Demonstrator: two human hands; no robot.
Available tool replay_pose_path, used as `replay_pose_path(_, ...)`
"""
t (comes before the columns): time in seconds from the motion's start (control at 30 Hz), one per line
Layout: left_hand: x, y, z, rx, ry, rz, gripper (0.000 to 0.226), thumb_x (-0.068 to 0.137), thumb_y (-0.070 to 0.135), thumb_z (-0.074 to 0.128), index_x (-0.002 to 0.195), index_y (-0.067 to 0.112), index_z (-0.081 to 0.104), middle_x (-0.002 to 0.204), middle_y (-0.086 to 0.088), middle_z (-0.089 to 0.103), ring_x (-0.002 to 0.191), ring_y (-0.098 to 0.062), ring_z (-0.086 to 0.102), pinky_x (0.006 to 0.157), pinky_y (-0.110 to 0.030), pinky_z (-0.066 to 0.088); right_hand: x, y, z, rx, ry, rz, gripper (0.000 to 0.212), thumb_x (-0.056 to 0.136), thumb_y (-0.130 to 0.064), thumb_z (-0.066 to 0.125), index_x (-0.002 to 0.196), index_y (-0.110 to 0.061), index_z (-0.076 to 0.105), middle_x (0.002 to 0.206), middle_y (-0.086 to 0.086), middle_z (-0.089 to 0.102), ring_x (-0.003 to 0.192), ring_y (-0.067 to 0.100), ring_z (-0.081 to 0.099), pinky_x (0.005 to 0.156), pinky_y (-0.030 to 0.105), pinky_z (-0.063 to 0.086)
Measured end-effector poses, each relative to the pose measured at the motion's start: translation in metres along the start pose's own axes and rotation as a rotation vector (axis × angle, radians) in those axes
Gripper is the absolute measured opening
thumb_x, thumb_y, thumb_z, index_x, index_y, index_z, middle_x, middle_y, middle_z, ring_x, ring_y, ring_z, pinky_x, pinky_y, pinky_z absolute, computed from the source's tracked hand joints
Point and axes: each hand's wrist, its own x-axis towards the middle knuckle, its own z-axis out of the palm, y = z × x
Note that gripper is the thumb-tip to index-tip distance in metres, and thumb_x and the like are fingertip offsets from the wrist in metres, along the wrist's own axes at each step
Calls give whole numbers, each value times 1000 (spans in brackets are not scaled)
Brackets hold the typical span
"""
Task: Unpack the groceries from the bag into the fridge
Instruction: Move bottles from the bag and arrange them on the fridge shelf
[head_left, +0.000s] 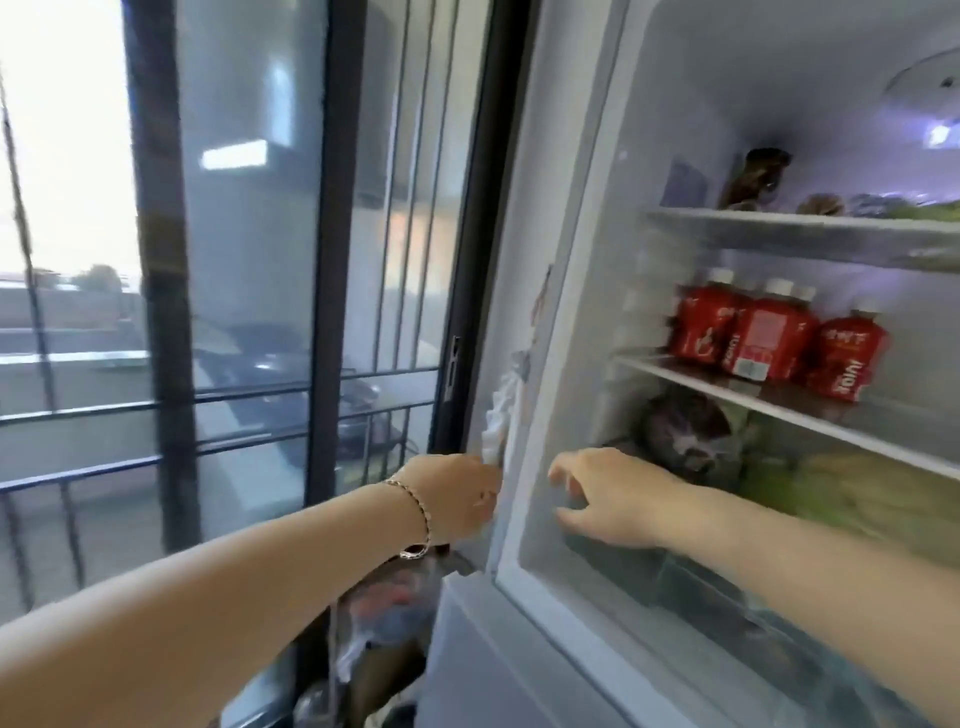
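Fingers of the right hand (613, 499) are spread and relaxed, nothing being gripped, inside the open white fridge (582, 260), below the shelf on which red-labelled, white-capped bottles (769, 332) are stood. The left hand (457, 493) is held against the fridge's outer side wall at the lower end of a crumpled white plastic bag (498, 415) hung there; its fingers are hidden, so its grip cannot be told. A clear plastic bag with reddish contents (384, 603) is seen just below that wrist.

three red juice bottles (763, 338) up front on the middle shelf (810, 413), two more white caps (802, 294) behind. under that shelf: one dark round bundle (685, 431), plus one left hand (457, 493) and one right hand (613, 499).
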Motion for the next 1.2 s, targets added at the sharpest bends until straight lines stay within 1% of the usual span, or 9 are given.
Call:
replay_pose_path(0.13, -126, -56, 18, -4, -160, -386, 28, 95, 25, 40, 112, 13, 58, 115, -7, 61, 106, -27, 57, 86, -35, 45, 11, -112, 38, 141, -232, -262, 33, 90, -35, 54, 119, -18, 55, 107, -2, 61, 89, 13, 53, 76, 24, 43)
replay_pose_path(0.33, -372, -122, 41, -35, -353, -863, 30, 95, 16, 40, 113, 3, 61, 116, -14, 62, 106, -32, 59, 86, -38, 48, -25, -322, 100, 80, -333, -664, 28, 86, -34, 55, 110, -21, 62, 108, 2, 65, 96, 20, 60, 83, 26, 47)
replay_pose_path(0.5, -598, -114, 28, -191, -259, -1297, 30, 92, 21, 45, 112, 6, 61, 119, -14, 62, 109, -29, 57, 84, -30, 45, -117, -515, 127, -8, -367, -975, 24, 88, -26, 53, 108, -18, 64, 105, 6, 62, 100, 24, 57, 78, 22, 42)
replay_pose_path(0.6, -740, -93, 21, -243, -179, -1524, 27, 89, 28, 46, 104, 15, 63, 115, -6, 64, 109, -26, 58, 85, -30, 46, -196, -629, 131, -117, -418, -1133, 34, 92, -26, 49, 117, -5, 61, 119, 15, 61, 105, 28, 58, 83, 27, 44)
replay_pose_path(0.73, -911, -43, 8, -399, 19, -1851, 24, 86, 21, 48, 98, 11, 67, 107, -7, 68, 96, -24, 63, 70, -24, 47, -305, -772, 140, -205, -650, -1199, 30, 89, -30, 52, 96, -3, 64, 79, 9, 60, 61, 18, 52, 57, 25, 42)
replay_pose_path(0.8, -979, -15, 2, -497, 142, -1973, 21, 87, 16, 47, 91, 9, 67, 103, -11, 69, 89, -25, 65, 65, -23, 47, -361, -833, 144, -281, -697, -1257, 26, 88, -35, 52, 88, -10, 60, 83, 5, 59, 68, 19, 56, 61, 26, 47)
replay_pose_path(0.87, -1041, 8, -4, -558, 210, -2065, 18, 85, 14, 44, 79, 12, 61, 96, -12, 70, 79, -25, 66, 64, -23, 47, -417, -885, 143, -309, -697, -1353, 26, 90, -35, 51, 100, -12, 59, 86, 1, 60, 76, 16, 59, 63, 23, 49)
replay_pose_path(1.03, -1170, 51, -25, -480, 219, -2237, 25, 83, 13, 44, 59, 15, 51, 64, -4, 57, 67, -22, 54, 52, -20, 37, -535, -995, 149, -441, -639, -1546, 30, 91, -35, 50, 99, -8, 62, 82, -1, 60, 75, 14, 59, 75, 27, 53)
replay_pose_path(1.2, -1289, 81, -31, -443, 246, -2397, 21, 88, 18, 44, 73, 14, 59, 81, -8, 62, 71, -22, 53, 63, -23, 40, -635, -1094, 167, -548, -660, -1708, 37, 92, -33, 52, 116, -6, 58, 97, 3, 60, 89, 17, 61, 89, 33, 53)
